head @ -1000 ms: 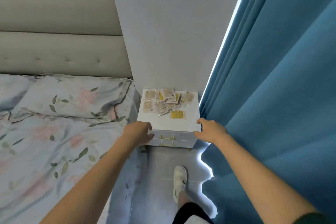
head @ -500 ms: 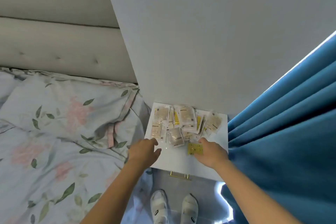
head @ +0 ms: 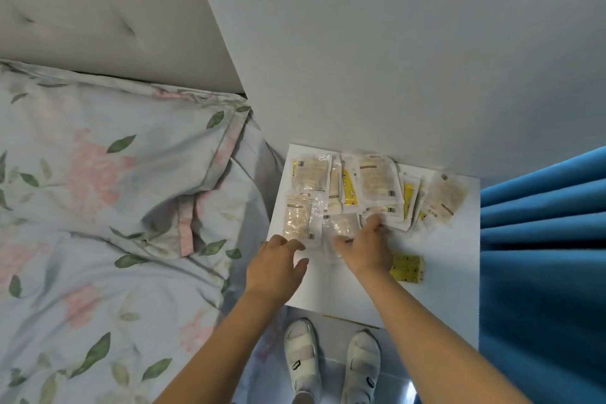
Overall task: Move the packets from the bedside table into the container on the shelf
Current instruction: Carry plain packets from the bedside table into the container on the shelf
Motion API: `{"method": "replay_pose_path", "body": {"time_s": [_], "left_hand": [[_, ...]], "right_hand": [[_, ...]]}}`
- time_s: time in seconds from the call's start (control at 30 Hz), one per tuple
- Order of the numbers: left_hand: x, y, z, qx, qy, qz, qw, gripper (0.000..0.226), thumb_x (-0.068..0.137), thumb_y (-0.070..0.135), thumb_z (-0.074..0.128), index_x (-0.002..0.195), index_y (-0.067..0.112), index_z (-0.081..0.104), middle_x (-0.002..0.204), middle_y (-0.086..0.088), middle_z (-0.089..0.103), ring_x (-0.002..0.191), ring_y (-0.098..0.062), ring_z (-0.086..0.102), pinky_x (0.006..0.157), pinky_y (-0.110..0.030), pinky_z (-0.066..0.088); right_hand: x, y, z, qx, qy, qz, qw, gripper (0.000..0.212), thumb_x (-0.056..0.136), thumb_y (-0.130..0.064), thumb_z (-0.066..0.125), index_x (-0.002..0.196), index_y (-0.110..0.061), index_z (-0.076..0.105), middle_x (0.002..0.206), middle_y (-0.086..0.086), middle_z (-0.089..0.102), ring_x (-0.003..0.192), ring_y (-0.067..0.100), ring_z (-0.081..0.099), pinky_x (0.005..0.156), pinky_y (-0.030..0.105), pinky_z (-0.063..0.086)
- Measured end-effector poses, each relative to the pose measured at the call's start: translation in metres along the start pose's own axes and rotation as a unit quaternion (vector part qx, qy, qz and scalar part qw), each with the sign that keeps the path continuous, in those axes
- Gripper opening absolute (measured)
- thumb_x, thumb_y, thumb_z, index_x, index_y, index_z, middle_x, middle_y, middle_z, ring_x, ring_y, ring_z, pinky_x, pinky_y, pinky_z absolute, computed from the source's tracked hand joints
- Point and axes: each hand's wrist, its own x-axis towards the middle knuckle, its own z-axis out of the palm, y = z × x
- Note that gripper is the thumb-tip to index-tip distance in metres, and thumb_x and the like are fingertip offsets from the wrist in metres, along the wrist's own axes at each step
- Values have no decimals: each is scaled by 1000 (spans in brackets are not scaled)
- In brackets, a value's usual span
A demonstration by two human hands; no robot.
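Both hands (head: 328, 252) have reached the packets (head: 347, 193), fingers spread; labels unreadable.

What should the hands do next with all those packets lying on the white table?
Probably close the right hand on the clear plastic packets under its fingers and lift them. They lie loose and overlapping on the white bedside table, none gathered yet, and the left hand hovers open at the pile's near edge.
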Motion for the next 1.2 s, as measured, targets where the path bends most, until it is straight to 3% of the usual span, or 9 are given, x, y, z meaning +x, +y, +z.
{"method": "replay_pose_path", "body": {"time_s": [0.13, 0.3, 0.43, 0.53, 0.67, 0.8, 0.93, 1.1, 1.2], "left_hand": [[5, -9, 10, -21, -10, -20, 1000, 40, 95, 42, 50, 132, 28, 52, 128, 3, 52, 119, -18, 52, 90, -36, 50], [14, -1, 13, -183, -39, -73, 980, 39, 93, 39, 58, 127, 21, 56, 124, 1, 59, 97, -14, 60, 88, -29, 50], [22, 21, 6, -356, -87, -147, 919, 60, 90, 46, 59, 138, 11, 46, 129, -2, 57, 111, -18, 58, 97, -31, 47], [22, 33, 2, -470, -136, -143, 861, 34, 88, 46, 63, 110, 20, 59, 107, 6, 67, 93, -9, 66, 77, -19, 53], [24, 32, 8, -558, -196, -128, 796, 47, 78, 44, 77, 113, 15, 69, 102, -1, 76, 93, -17, 73, 80, -27, 57], [20, 14, 13, -605, -200, -156, 755, 57, 66, 42, 85, 113, 13, 70, 105, -8, 75, 100, -26, 71, 96, -45, 52], [15, -10, 14, -629, -69, -200, 748, 41, 70, 22, 83, 104, 1, 72, 93, -15, 76, 84, -29, 73, 78, -38, 59], [5, -44, 10, -656, 0, -209, 725, 24, 81, 17, 74, 100, 2, 72, 93, -15, 76, 79, -24, 75, 66, -29, 61], [1, -54, 7, -674, 6, -205, 709, 23, 82, 16, 72, 100, 2, 71, 96, -16, 75, 83, -27, 74, 69, -32, 61]], "right_hand": [[11, 1, 21, 42, 25, 27, 998, 76, 77, -41, 75, 127, -3, 32, 118, 17, 54, 101, 35, 60, 63, 38, 49], [9, 10, 22, 236, -30, 21, 971, 35, 83, -21, 72, 114, -6, 64, 110, 11, 70, 99, 29, 65, 72, 26, 48], [-12, 21, 18, 395, -93, 86, 910, 26, 87, -24, 68, 112, -15, 66, 107, 6, 70, 97, 23, 66, 86, 38, 55], [-32, 24, 13, 503, -158, 88, 845, 18, 89, -23, 66, 106, -26, 65, 103, 2, 73, 98, 21, 69, 92, 46, 54], [-50, 22, 4, 534, -224, 38, 814, 25, 91, -27, 62, 116, -33, 60, 107, -5, 73, 102, 11, 68, 90, 33, 53], [-50, 17, -9, 457, -281, -42, 843, 33, 92, -17, 62, 120, -33, 55, 106, -10, 72, 96, 3, 68, 83, 20, 53], [-44, -2, -16, 319, -343, -73, 880, 39, 85, -40, 68, 121, -34, 53, 112, -15, 66, 100, 2, 64, 89, 25, 52], [-14, -34, 12, 286, -84, -23, 954, 51, 82, -36, 73, 119, -10, 50, 118, 4, 55, 109, 20, 56, 78, 23, 41], [2, -61, 40, 289, -48, 12, 956, 78, 75, -38, 78, 133, -6, 37, 130, 9, 50, 118, 27, 51, 85, 31, 45]]}}
